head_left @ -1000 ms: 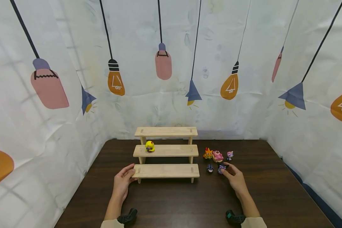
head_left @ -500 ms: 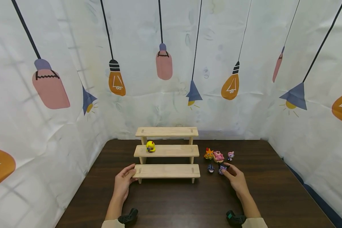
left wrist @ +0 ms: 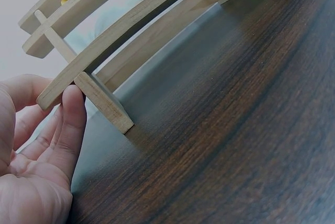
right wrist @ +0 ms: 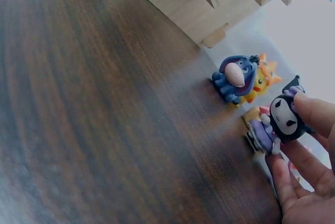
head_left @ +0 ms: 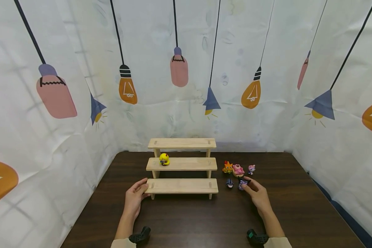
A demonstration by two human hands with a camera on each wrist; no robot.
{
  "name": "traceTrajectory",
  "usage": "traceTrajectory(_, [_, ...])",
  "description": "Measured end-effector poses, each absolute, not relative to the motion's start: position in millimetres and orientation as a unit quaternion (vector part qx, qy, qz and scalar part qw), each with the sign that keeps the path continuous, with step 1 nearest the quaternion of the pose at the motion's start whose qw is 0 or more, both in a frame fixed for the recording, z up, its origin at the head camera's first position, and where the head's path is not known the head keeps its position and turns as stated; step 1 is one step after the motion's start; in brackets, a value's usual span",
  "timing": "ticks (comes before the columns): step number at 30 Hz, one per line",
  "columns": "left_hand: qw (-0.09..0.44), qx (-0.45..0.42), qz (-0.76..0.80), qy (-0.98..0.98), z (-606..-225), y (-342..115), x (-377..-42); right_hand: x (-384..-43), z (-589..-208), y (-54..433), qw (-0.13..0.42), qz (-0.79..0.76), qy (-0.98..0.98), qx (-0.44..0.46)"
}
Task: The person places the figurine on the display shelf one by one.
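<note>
The left hand (head_left: 134,198) pinches the wooden stand (head_left: 182,186) at its lowest left edge; the right hand (head_left: 258,197) pinches the black-and-purple figurine (right wrist: 283,116) by its head, between stand and right edge of the worktop (head_left: 186,224). A light, upright hold likely serves best, clear of the donkey figurine (right wrist: 233,77).

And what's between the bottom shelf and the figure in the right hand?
The head view shows a small blue figure between the bottom shelf and the held figure.

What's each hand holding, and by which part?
Left hand grips the stand by its bottom shelf's left end; right hand, the black figurine by its head.
</note>
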State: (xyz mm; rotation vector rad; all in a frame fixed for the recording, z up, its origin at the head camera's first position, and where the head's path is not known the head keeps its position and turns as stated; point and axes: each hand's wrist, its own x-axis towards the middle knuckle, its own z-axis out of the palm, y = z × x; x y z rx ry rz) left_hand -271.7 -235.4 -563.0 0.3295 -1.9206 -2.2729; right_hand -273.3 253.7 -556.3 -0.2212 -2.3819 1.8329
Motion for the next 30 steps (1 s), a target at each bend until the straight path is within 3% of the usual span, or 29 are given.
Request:
traceTrajectory(21, [0.078, 0.109, -0.756, -0.641, -564.7, -236.5, -271.7, -272.8, -551.2, 254.2, 0.031, 0.628, -0.77, -0.106])
traceTrajectory(30, [0.091, 0.101, -0.758, -0.638, -563.6, -234.4, -271.0, -271.2, -546.9, 251.7, 0.061, 0.637, -0.763, -0.091])
